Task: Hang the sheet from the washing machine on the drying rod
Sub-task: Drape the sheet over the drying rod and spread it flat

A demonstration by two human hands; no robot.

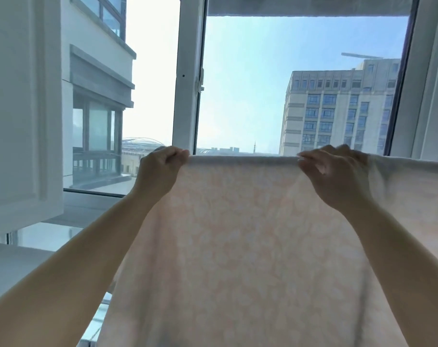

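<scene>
Sheet (250,246) between hands, before window (288,83)

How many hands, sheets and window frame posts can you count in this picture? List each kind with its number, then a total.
Bare hands: 2, left hand and right hand
Pale pink patterned fabric sheet: 1
White upright window frame post: 1
Total: 4

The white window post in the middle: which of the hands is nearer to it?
Left. The left hand grips the sheet just below the post; the right hand grips it well off to the right.
</scene>
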